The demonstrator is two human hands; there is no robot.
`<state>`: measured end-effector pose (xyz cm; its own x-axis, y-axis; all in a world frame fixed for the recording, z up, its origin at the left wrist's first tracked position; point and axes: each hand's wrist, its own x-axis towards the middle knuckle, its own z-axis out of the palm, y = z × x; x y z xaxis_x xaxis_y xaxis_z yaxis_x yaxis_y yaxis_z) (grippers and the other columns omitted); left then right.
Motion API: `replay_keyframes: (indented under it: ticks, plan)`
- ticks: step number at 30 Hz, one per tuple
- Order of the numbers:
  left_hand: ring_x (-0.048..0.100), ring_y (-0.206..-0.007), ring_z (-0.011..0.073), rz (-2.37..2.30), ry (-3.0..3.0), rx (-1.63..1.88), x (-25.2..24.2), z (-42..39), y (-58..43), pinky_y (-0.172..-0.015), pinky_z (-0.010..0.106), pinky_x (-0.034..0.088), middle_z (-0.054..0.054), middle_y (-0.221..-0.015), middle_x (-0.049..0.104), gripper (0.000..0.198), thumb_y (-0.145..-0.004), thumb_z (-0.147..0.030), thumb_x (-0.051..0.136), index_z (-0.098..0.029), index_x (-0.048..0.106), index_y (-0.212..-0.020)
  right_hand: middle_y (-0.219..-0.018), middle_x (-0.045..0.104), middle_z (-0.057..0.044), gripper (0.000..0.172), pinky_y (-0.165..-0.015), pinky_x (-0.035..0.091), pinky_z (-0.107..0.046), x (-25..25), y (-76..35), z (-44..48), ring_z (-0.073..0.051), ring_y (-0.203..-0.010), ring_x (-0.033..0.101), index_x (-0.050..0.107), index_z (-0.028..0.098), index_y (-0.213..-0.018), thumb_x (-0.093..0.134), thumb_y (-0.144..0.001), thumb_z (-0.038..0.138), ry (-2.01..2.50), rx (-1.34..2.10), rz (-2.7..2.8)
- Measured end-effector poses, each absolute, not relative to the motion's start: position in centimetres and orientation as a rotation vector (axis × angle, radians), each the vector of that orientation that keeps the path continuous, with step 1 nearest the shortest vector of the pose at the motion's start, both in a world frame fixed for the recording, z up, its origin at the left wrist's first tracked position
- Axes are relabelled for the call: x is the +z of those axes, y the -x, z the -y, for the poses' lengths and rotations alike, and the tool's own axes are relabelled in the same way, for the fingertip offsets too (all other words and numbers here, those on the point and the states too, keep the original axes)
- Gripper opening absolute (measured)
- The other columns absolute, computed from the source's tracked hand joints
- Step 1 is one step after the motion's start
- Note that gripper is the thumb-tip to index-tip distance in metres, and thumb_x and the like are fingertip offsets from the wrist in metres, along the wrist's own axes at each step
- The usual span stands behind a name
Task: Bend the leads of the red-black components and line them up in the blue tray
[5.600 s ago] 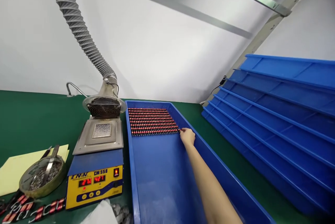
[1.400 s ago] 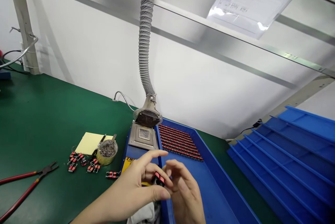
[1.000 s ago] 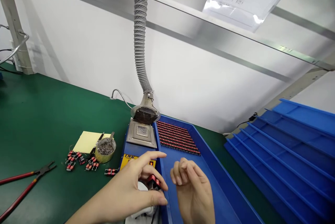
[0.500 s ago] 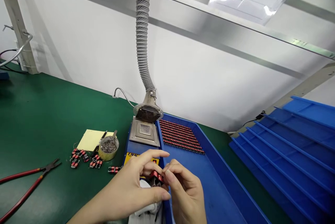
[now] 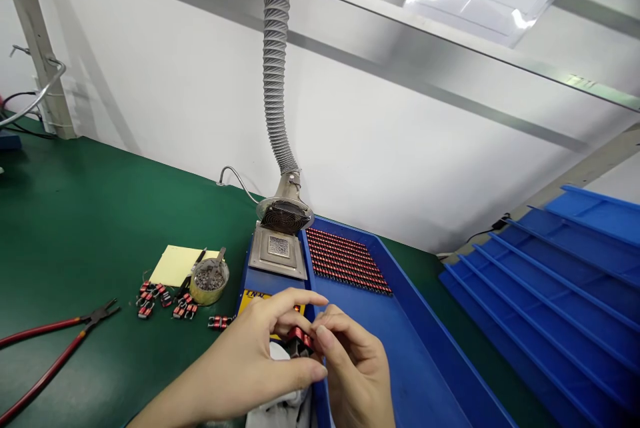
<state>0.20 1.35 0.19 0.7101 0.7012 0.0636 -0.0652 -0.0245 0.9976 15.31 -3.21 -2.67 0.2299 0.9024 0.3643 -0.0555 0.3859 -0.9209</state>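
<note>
A small red-and-black coil (image 5: 301, 337) is held between my two hands, low in the middle of the head view. My left hand (image 5: 255, 355) curls around it from the left, its index finger stretched above and its thumb below. From the right, my right hand (image 5: 353, 361) pinches at the coil's right end with thumb and index finger together. The fingers hide part of the coil and whatever lies between the right fingertips. Just beyond my hands is a solder pot (image 5: 257, 251) with a square silvery bath. White cloth-like material (image 5: 287, 408) shows under my left hand.
A ribbed extraction hose (image 5: 275, 68) with a round hood hangs over the solder pot. At right, a blue tray (image 5: 410, 355) bears rows of red coils (image 5: 347, 260). Left are loose coils (image 5: 146, 298), a round tub (image 5: 209, 285), yellow paper (image 5: 176, 265) and red-handled pliers (image 5: 83, 331). Stacked blue trays (image 5: 545, 301) stand far right.
The view has shifted very slightly, so the bench things sit a little further right. Both hands keep nearly the same pose around the coil.
</note>
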Motion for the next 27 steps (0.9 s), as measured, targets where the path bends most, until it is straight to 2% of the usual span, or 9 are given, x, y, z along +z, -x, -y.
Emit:
replay_keyframes:
  ticks: [3,9,17,20,23,27]
  plan:
    - [0.058,-0.105,0.0195,-0.558,-1.498,0.666,0.31,-1.30,-0.16,-0.093,0.032,0.043,-0.003,-0.105,0.068,0.051,-0.073,-0.013,0.067,-0.032,0.057,-0.120,-0.064,0.059,0.001,0.016,-0.052,0.045,-0.018,-2.69,-15.20,3.25,-0.009,-0.055,0.053,0.072,0.022,-0.070,0.068,-0.084,0.030,0.950,0.835,1.131]
    - [0.059,-0.103,0.0193,-0.518,-1.454,0.675,0.42,-1.09,-0.31,-0.089,0.030,0.044,-0.004,-0.091,0.067,0.048,-0.073,-0.012,0.066,-0.031,0.058,-0.117,-0.063,0.055,0.002,0.018,-0.054,0.043,-0.019,-2.88,-14.93,3.41,-0.010,-0.057,0.050,0.069,0.021,-0.068,0.069,-0.083,0.032,0.964,0.848,1.064]
    - [0.058,-0.098,0.0201,-0.547,-1.380,0.671,0.68,-0.92,-0.68,-0.088,0.032,0.043,0.002,-0.101,0.067,0.047,-0.074,-0.018,0.066,-0.026,0.056,-0.119,-0.064,0.057,0.002,0.016,-0.059,0.046,-0.019,-3.02,-14.54,3.36,-0.011,-0.062,0.053,0.071,0.022,-0.069,0.072,-0.081,0.032,0.940,0.768,1.006]
    - [0.057,-0.096,0.0193,-0.556,-1.363,0.677,0.76,-0.75,-0.78,-0.086,0.031,0.043,0.003,-0.102,0.066,0.044,-0.076,-0.018,0.064,-0.023,0.055,-0.119,-0.063,0.056,0.003,0.016,-0.057,0.044,-0.019,-2.96,-14.50,3.34,-0.010,-0.059,0.050,0.071,0.023,-0.067,0.073,-0.080,0.033,0.936,0.775,0.975]
    - [0.057,-0.090,0.0175,-0.512,-1.318,0.689,0.57,-0.63,-0.95,-0.080,0.029,0.043,0.003,-0.095,0.062,0.037,-0.079,-0.018,0.059,-0.022,0.054,-0.116,-0.059,0.053,0.003,0.020,-0.052,0.041,-0.019,-3.01,-14.52,3.35,-0.009,-0.055,0.046,0.069,0.022,-0.065,0.072,-0.080,0.033,0.940,0.766,0.970]
    - [0.051,-0.078,0.0144,-0.433,-1.295,0.750,0.15,-0.67,-1.05,-0.069,0.026,0.039,-0.001,-0.080,0.054,0.024,-0.081,-0.019,0.054,-0.019,0.055,-0.106,-0.056,0.054,0.002,0.020,-0.055,0.042,-0.020,-3.12,-14.53,3.54,-0.011,-0.057,0.048,0.069,0.021,-0.065,0.070,-0.082,0.032,0.992,0.622,1.017]
